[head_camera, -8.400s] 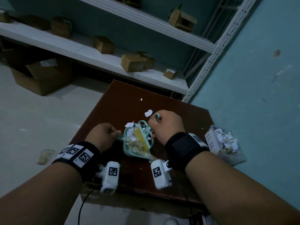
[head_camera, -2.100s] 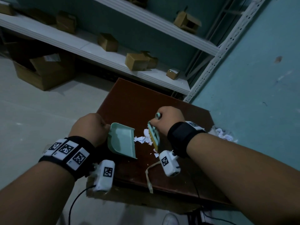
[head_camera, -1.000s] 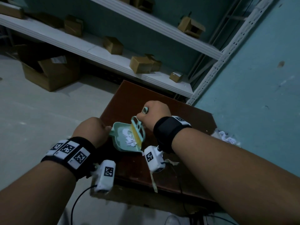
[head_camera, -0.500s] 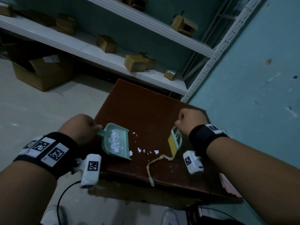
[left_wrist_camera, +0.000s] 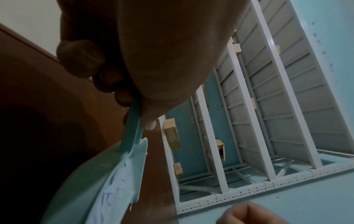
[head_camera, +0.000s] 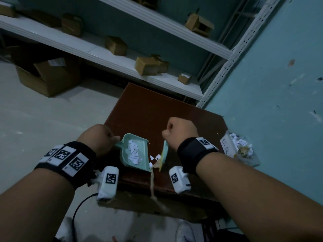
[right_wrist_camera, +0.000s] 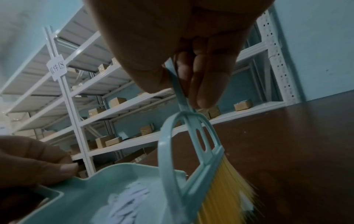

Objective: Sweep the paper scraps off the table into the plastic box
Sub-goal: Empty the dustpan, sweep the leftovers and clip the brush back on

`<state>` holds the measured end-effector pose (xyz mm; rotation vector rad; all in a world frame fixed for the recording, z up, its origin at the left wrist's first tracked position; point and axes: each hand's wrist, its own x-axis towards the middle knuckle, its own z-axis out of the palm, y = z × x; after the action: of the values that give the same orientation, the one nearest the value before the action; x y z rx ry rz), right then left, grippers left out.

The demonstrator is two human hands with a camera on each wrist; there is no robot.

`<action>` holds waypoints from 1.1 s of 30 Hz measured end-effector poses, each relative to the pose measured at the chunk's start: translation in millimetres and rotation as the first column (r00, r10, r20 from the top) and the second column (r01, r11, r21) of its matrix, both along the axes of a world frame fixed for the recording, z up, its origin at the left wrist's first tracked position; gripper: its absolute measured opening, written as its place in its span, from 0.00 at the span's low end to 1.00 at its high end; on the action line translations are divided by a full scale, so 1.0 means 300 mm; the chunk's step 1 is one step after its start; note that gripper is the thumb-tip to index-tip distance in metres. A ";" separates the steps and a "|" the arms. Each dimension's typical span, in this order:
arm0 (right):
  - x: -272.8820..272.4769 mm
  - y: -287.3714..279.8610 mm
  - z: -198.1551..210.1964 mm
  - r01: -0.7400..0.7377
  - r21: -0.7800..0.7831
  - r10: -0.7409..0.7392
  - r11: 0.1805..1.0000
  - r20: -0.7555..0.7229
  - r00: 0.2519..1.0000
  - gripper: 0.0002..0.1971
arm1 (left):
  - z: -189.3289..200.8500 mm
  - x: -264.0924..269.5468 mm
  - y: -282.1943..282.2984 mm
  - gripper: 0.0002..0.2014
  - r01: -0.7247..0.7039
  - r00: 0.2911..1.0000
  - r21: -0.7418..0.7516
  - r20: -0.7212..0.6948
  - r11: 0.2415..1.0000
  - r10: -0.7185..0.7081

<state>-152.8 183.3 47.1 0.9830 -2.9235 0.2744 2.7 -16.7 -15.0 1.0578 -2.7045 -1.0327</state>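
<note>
White paper scraps (head_camera: pixel 134 153) lie heaped inside the mint dustpan (head_camera: pixel 135 152) near the front edge of the brown table (head_camera: pixel 150 109). About 3 more scraps (head_camera: pixel 155 157) sit on the wood between the pan's lip and the yellow-bristled brush (head_camera: pixel 164 155). The left hand (head_camera: pixel 98 137), at 9 o'clock of the pan, curls round its handle. The right hand (head_camera: pixel 180 132), fisted, grips the brush handle. At 3 o'clock, by the table's right edge, stands the plastic box (head_camera: pixel 244 154), seemingly holding crumpled paper.

Brown table (head_camera: pixel 148 109) carries a dustpan (head_camera: pixel 135 151), loose paper scraps (head_camera: pixel 155 157) and a plastic box (head_camera: pixel 244 152)
</note>
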 end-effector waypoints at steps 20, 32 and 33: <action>-0.026 0.045 0.053 -0.052 0.175 0.076 0.983 -0.134 0.988 0.07 | 0.019 0.023 -0.012 0.18 -0.050 0.997 -0.022 -0.057 0.999 0.048; 0.077 -0.074 0.014 -0.262 0.036 0.261 0.965 0.030 0.965 0.02 | -0.017 0.002 0.000 0.17 -0.061 0.998 0.029 -0.017 0.998 0.062; 0.087 -0.081 0.014 -0.271 0.016 0.270 0.963 0.028 0.962 0.02 | -0.019 0.000 0.000 0.17 -0.062 0.998 0.036 -0.020 0.997 0.062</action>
<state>-126.7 159.0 51.4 1.3941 -2.8140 0.2697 2.6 -16.5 -20.7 1.1226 -2.6287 -1.0793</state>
